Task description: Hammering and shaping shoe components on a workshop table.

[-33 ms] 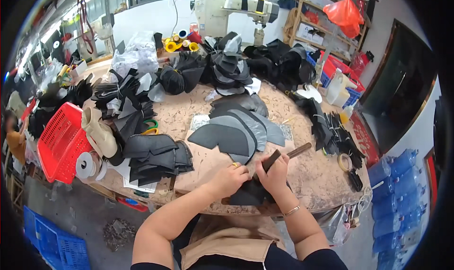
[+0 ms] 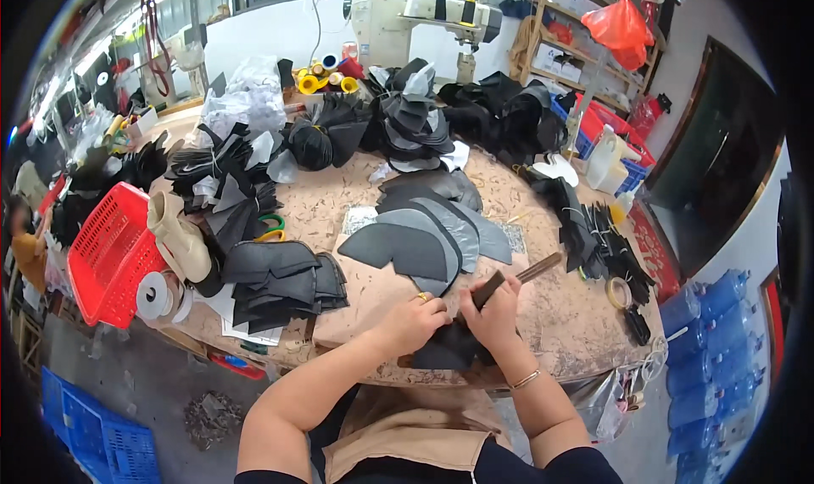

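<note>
At the table's front edge, my left hand (image 2: 415, 323) has its fingers bent and pressed together at the edge of a dark shoe-upper piece (image 2: 443, 348). Close beside it, my right hand (image 2: 493, 313) is closed around a brown tool. A flat dark-brown part (image 2: 487, 289) rises from the fist, and a long brown bar (image 2: 539, 268) shows past the fingers to the right. Its working end is hidden by my hands. Just beyond lie overlapping black and grey cut pieces (image 2: 394, 251) on a pale board (image 2: 346, 318).
Left stand a stack of black pieces (image 2: 284, 285), a beige boot (image 2: 180, 238) and a red basket (image 2: 110, 255). Bundled black pieces (image 2: 318, 136) line the back, before a sewing machine (image 2: 424, 17). A tape roll (image 2: 618, 292) lies right; blue water bottles (image 2: 708, 357) stand beside the table.
</note>
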Available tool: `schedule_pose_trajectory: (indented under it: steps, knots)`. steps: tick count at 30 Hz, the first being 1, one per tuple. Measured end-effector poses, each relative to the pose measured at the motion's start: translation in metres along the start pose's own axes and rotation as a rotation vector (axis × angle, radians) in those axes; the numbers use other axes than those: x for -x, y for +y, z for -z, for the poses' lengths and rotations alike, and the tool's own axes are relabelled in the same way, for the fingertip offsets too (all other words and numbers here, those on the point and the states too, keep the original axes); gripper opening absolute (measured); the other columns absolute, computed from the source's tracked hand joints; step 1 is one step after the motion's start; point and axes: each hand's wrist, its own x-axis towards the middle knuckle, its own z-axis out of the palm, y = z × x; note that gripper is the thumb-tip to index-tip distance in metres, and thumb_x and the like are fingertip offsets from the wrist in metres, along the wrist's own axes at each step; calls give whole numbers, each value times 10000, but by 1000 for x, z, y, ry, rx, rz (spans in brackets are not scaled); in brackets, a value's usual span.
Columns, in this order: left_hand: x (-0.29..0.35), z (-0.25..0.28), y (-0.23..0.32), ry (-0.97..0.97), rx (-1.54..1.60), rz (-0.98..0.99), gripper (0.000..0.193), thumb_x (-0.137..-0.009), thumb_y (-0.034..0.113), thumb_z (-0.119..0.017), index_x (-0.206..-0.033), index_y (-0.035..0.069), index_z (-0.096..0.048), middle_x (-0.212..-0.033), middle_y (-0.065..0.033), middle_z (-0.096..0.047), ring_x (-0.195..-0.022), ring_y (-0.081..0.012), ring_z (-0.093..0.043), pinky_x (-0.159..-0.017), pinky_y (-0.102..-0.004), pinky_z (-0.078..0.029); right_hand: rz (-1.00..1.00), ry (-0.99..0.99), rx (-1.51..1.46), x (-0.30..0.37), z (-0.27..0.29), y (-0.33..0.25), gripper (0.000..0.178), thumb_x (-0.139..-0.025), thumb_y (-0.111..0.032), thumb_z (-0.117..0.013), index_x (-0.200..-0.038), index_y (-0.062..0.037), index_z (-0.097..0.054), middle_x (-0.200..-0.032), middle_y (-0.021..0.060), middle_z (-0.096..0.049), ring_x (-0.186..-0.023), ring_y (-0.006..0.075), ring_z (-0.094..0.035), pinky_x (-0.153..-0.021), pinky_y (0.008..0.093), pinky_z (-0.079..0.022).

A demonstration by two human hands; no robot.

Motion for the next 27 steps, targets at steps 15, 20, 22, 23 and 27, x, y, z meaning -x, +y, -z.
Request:
schedule_pose_trajectory:
  steps: [15,20,22,23,27]
  knots:
    - [7,15,9,0,-52,77,211,-766,92,-647,-974,123,-667,-974,-36,-615,-795,-267,-615,-721,-374,-517,-49,-58,-55,-3,-2,-1,134,-746,-148,-732,-722,-97,-611,-720,27,-623,-737,245,-578,-810,398,-362]
    - [11,8,15,1,-75,79,237,-768,75,-622,-998,106,-667,-1003,-68,-600,-798,-281,-609,-727,-374,-515,-52,-13,-29,0,1,-17,142,-752,-150,-731,-719,-96,-604,-732,23,-620,-761,240,-579,-816,395,-362]
    - [8,6,12,21,-63,58,245,-769,71,-613,-1006,101,-666,-1011,-78,-595,-801,-284,-607,-736,-378,-515,-10,-29,-13,1,-8,-9,145,-751,-152,-735,-717,-97,-605,-723,20,-617,-767,238,-575,-821,396,-359]
    - [8,3,11,21,-71,54,248,-766,69,-612,-1006,100,-663,-1006,-78,-596,-806,-282,-608,-746,-378,-513,-7,-27,-11,0,-6,-5,145,-751,-152,-735,-717,-97,-605,-723,20,-617,-767,238,-575,-821,396,-359]
    - [10,6,13,-4,-92,95,251,-751,63,-619,-996,98,-658,-998,-76,-600,-817,-277,-608,-768,-373,-507,51,-2,6,-12,4,-13,168,-735,-160,-754,-710,-103,-598,-704,22,-605,-750,258,-559,-839,411,-349]
